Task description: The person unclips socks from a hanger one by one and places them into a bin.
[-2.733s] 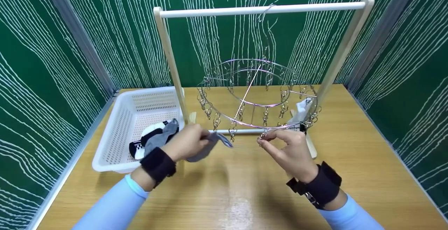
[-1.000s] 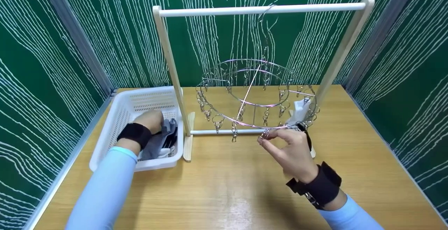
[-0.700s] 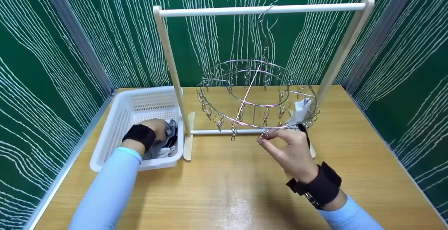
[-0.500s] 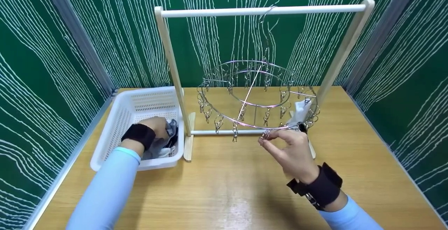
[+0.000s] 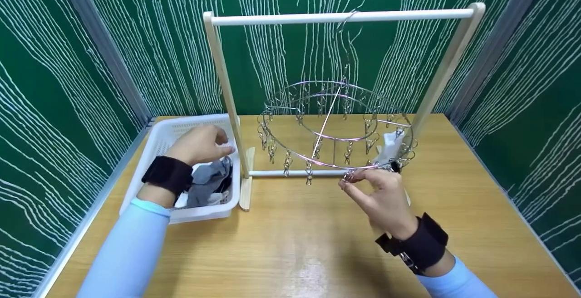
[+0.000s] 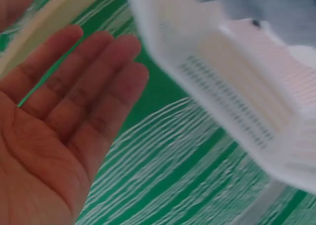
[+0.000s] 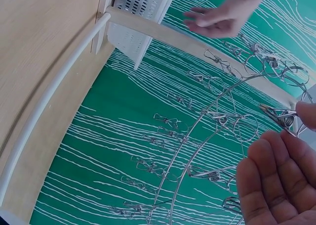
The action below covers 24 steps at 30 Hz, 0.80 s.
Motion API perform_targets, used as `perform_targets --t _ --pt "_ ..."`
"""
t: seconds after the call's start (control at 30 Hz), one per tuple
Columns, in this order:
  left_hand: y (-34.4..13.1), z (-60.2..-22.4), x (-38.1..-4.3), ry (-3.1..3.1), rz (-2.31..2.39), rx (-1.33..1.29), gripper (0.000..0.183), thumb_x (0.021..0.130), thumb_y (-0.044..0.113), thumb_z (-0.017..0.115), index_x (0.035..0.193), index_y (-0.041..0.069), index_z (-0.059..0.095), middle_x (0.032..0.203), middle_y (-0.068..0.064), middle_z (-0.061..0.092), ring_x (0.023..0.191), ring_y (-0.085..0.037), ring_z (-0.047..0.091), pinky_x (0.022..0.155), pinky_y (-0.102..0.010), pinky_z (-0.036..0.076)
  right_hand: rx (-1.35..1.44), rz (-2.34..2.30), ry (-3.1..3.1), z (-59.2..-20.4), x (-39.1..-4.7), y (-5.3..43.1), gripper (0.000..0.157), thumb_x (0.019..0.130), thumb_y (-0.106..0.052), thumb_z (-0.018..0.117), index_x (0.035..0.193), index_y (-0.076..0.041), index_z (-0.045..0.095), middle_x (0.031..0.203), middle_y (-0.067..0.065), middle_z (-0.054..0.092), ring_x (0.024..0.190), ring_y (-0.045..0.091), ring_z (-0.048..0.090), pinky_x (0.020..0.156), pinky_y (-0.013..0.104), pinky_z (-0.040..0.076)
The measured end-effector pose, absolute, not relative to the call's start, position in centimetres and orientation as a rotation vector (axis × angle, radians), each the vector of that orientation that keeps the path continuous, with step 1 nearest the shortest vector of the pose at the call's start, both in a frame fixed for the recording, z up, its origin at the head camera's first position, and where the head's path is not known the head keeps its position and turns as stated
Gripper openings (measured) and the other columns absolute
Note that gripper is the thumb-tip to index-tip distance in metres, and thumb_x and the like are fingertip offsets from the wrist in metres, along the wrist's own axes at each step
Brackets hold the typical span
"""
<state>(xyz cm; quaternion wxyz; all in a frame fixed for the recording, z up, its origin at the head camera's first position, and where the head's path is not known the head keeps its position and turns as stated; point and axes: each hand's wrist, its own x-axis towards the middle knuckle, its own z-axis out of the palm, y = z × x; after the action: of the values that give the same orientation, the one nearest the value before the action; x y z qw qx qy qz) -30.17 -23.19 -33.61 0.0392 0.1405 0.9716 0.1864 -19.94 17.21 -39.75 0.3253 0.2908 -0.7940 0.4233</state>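
Observation:
Above the white basket, my left hand is raised with nothing in it; its fingers look nearly straight in the left wrist view. Below it in the basket lie grey socks, with black and white cloth partly covered. My right hand pinches a metal clip between thumb and finger at the front of the round wire drying hanger. A white sock hangs at the hanger's right side, partly hidden.
The hanger hooks over the white bar of a wooden stand. Several clips dangle around its rings. The stand's left leg rises between basket and hanger. Green walls with white lines enclose the wooden table.
My left hand first held a grey sock near the hanger, then reached down into the basket, and has now lifted out with nothing. The right hand keeps pinching the clip almost in place.

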Motion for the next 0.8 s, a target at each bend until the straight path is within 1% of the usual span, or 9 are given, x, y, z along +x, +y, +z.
perform_targets --t 0.13,0.23,0.3,0.33,0.43,0.53,0.63,0.8 --pt "-21.8 -31.7 -28.7 3.03 0.644 0.526 0.031 0.103 0.034 0.072 0.106 0.004 0.08 0.098 -0.012 0.079 0.081 -0.024 0.071 0.08 -0.045 0.062 0.75 1.114 -2.084 -39.7 -19.9 17.2 0.018 0.077 0.009 0.091 0.085 -0.003 0.081 0.085 0.006 0.082 0.078 0.014 0.075 0.083 0.01 0.052" --pt "-20.3 -30.6 -27.5 3.086 0.682 0.619 0.027 0.104 0.031 0.072 0.098 0.007 0.081 0.091 -0.008 0.079 0.076 -0.021 0.07 0.077 -0.042 0.062 0.743 1.111 -2.085 -39.7 -19.8 17.3 0.017 0.077 0.008 0.091 0.084 -0.003 0.08 0.084 0.006 0.082 0.078 0.014 0.075 0.082 0.011 0.052" --pt "-19.2 -30.1 -26.6 3.141 0.698 0.701 0.025 0.103 0.029 0.073 0.098 0.005 0.08 0.092 -0.01 0.08 0.079 -0.024 0.072 0.08 -0.043 0.063 0.736 1.106 -2.088 -39.8 -19.8 17.3 0.017 0.077 0.007 0.092 0.084 -0.003 0.08 0.084 0.006 0.082 0.078 0.015 0.075 0.082 0.011 0.052" --pt "-18.6 -29.9 -26.2 3.168 0.699 0.728 0.025 0.103 0.029 0.073 0.1 0.005 0.08 0.095 -0.012 0.081 0.083 -0.026 0.074 0.083 -0.044 0.064 0.735 1.106 -2.088 -39.8 -19.8 17.3 0.017 0.077 0.007 0.092 0.084 -0.003 0.08 0.084 0.005 0.082 0.077 0.015 0.075 0.082 0.012 0.052" --pt "-17.0 -29.7 -25.3 3.226 0.724 0.835 0.029 0.104 0.03 0.073 0.113 0.003 0.079 0.111 -0.016 0.082 0.102 -0.032 0.079 0.095 -0.047 0.065 0.738 1.096 -2.082 -39.9 -19.8 17.3 0.017 0.076 0.007 0.092 0.084 -0.003 0.08 0.083 0.005 0.082 0.076 0.017 0.075 0.081 0.012 0.051" --pt "-15.6 -29.9 -24.6 3.255 0.73 0.952 0.035 0.104 0.033 0.073 0.124 0.003 0.076 0.124 -0.017 0.079 0.117 -0.034 0.077 0.105 -0.048 0.062 0.749 1.085 -2.072 -39.9 -19.9 17.3 0.018 0.075 0.008 0.092 0.083 -0.003 0.08 0.082 0.006 0.082 0.074 0.019 0.075 0.081 0.012 0.05" --pt "-14.2 -30.1 -23.9 3.268 0.701 1.112 0.041 0.104 0.036 0.073 0.127 0.002 0.075 0.127 -0.017 0.078 0.119 -0.033 0.076 0.106 -0.046 0.062 0.748 1.072 -2.071 -39.9 -20.0 17.3 0.018 0.076 0.008 0.092 0.083 -0.003 0.079 0.082 0.006 0.082 0.074 0.02 0.075 0.081 0.012 0.051" --pt "-12.0 -30.4 -23.0 3.259 0.578 1.352 0.049 0.103 0.045 0.073 0.127 0.002 0.075 0.125 -0.016 0.079 0.118 -0.032 0.076 0.104 -0.043 0.063 0.731 1.06 -2.076 -40.0 -19.9 17.2 0.017 0.076 0.006 0.092 0.084 -0.004 0.08 0.083 0.005 0.082 0.077 0.018 0.076 0.081 0.013 0.051"
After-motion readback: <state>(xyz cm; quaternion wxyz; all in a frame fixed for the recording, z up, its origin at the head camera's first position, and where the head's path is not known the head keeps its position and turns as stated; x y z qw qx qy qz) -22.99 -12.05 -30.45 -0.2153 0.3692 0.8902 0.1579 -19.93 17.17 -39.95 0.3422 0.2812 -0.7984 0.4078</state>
